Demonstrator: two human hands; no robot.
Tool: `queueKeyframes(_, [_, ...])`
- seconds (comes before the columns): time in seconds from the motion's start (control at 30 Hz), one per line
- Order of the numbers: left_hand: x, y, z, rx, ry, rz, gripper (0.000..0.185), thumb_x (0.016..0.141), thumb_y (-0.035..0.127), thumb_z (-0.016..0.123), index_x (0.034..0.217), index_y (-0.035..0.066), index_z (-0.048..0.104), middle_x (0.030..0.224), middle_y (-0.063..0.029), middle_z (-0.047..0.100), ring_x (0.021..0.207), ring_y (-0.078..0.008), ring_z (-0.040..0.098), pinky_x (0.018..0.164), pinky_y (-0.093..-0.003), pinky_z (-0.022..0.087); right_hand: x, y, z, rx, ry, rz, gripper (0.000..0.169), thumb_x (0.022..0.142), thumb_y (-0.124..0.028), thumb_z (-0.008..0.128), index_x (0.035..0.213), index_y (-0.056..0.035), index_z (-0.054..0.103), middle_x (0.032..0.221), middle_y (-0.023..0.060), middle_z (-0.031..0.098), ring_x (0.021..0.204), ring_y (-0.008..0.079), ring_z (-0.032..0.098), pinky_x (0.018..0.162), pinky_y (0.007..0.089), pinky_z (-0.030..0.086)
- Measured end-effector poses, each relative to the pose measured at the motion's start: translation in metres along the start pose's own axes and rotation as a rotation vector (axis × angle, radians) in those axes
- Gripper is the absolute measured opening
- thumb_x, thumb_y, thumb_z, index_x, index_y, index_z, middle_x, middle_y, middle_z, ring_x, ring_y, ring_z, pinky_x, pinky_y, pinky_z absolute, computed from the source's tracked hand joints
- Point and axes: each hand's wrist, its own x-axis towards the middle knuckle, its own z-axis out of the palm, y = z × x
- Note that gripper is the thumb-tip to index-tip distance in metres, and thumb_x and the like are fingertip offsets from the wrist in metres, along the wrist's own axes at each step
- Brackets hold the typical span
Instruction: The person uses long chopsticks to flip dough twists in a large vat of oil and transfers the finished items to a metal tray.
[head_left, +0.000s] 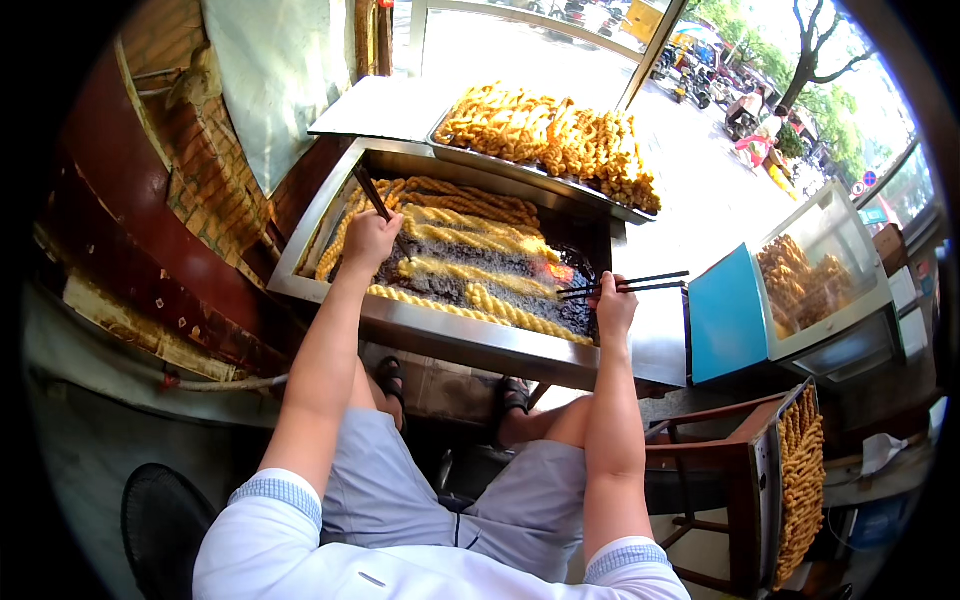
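Several twisted dough sticks lie in dark bubbling oil in a rectangular metal fryer (480, 330). My left hand (371, 238) holds long dark chopsticks (373, 193), whose lower tips reach the left end of a pale dough twist (480, 276). Over the fryer's right side, my right hand (616, 306) grips another pair of chopsticks (649, 283); their tips are at the right end of the same twist. Browner twists (472, 196) float along the far side. Paler twists (525, 321) lie along the near edge.
A metal tray (540, 174) heaped with golden fried twists stands beyond the fryer. At right are a clear-fronted case (817, 262) holding fried twists, a blue panel (726, 315), and a wooden stool (720, 442) beside another loaded tray (801, 487). A black round seat (165, 532) is at lower left.
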Motion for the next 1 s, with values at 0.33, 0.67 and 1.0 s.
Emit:
queueKeyframes(0.33, [-0.007,-0.005,0.001,-0.003,0.026,-0.001,0.032,0.093,0.029,0.075,0.076,0.003,0.076,0.077,-0.0150,0.072,0.072,-0.0359,0.071,0.065,-0.0447,0.054,-0.007,-0.006,-0.001,-0.050,0.048,-0.028,0.027,0.105,-0.021,0.064,0.092,0.0018,0.070,0.070,0.0067,0.067,0.054,0.0145,0.064,0.047,0.0276,0.055])
queueKeyframes(0.67, [-0.011,-0.004,0.002,-0.014,0.025,0.001,0.032,0.093,0.032,0.075,0.078,0.004,0.077,0.080,-0.0148,0.073,0.073,-0.0366,0.071,0.066,-0.0462,0.055,-0.011,-0.006,-0.006,-0.029,0.058,-0.005,0.027,0.105,-0.021,0.064,0.091,0.0018,0.069,0.074,0.0069,0.068,0.057,0.0145,0.065,0.048,0.0273,0.056])
queueKeyframes(1.0, [-0.011,-0.010,0.000,0.039,0.003,-0.021,0.031,0.093,0.034,0.075,0.082,0.005,0.078,0.080,-0.0160,0.074,0.075,-0.0367,0.072,0.067,-0.0460,0.056,-0.017,-0.008,-0.001,0.007,0.066,0.009,0.025,0.104,-0.022,0.064,0.094,0.0009,0.070,0.078,0.0061,0.067,0.064,0.0143,0.065,0.051,0.0286,0.059])
